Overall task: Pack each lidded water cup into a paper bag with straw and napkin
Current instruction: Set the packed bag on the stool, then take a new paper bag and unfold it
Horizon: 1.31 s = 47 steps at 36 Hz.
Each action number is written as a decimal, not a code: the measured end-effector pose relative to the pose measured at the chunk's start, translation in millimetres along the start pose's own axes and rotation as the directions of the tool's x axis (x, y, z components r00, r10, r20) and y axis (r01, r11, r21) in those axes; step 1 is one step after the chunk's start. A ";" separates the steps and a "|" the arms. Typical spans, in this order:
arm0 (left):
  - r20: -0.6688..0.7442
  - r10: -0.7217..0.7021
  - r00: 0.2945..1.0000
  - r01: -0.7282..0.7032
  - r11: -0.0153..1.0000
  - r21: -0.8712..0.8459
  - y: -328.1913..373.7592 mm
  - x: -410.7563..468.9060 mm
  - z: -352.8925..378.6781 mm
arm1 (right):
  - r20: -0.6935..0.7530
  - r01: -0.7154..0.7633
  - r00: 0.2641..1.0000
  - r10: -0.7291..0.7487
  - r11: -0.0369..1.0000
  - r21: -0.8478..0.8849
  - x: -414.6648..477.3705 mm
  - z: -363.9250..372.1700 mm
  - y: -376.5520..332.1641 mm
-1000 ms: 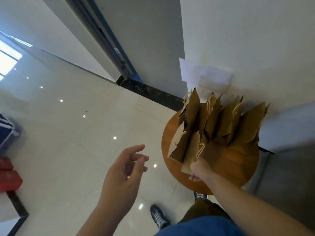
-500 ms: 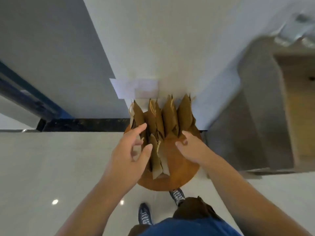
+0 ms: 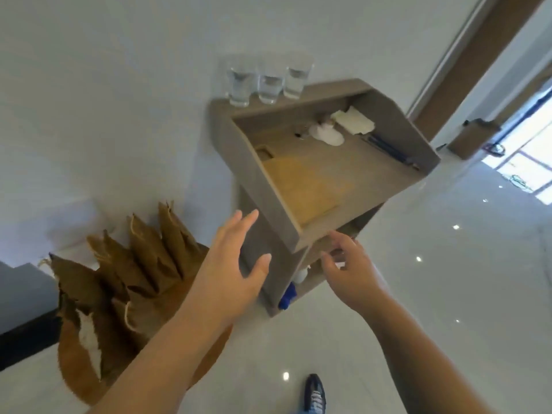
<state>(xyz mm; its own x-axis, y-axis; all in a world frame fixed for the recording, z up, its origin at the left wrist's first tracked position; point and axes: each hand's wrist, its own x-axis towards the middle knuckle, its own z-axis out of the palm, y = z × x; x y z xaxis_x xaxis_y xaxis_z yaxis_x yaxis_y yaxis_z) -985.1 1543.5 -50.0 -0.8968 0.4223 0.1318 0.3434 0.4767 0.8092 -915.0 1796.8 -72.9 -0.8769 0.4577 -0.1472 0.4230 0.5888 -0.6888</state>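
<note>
Along the back ledge of the grey stand (image 3: 260,186), three water cups (image 3: 270,80) stand upright side by side, with napkins (image 3: 354,121) in the tray's back right corner. Before its near corner the left hand (image 3: 233,264) and right hand (image 3: 349,270) hover apart, fingers spread, holding nothing. At least five paper bags (image 3: 143,249) stand mouths-up on the round wooden table (image 3: 74,375) just left.

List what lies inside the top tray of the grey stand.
White napkins, a white lump, dark blue sticks along the right wall and a tan board. Whatever the board covers is hidden.
</note>
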 end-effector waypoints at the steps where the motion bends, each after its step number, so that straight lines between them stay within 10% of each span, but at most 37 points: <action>1: 0.012 0.002 1.000 -0.002 1.000 0.012 6.2 7.8 12.7 | 0.002 -0.020 1.000 0.020 1.000 -0.003 -1.7 -8.0 15.4; 16: -0.023 -0.082 0.996 0.084 0.995 0.063 75.2 135.2 192.3 | 0.038 -0.133 0.990 0.135 0.989 -0.065 98.2 -145.8 209.4; 33: 0.252 -0.319 0.914 0.142 0.832 0.537 13.9 274.3 214.8 | 0.248 0.047 0.969 -0.011 0.989 -0.138 245.9 -114.0 171.5; 47: 0.351 -0.428 0.833 0.163 0.796 0.583 -13.9 308.6 244.6 | 0.403 0.170 0.915 -0.018 0.922 -0.346 361.6 -110.1 141.1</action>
<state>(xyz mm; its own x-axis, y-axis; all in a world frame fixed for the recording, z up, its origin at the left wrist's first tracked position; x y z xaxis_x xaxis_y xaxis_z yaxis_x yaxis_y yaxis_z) -1198.4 1855.7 -160.7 -0.7960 0.4185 -0.4373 0.2900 0.8978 0.3314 -1147.2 2118.6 -145.2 -0.9020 0.1403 -0.4084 0.3201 0.8519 -0.4145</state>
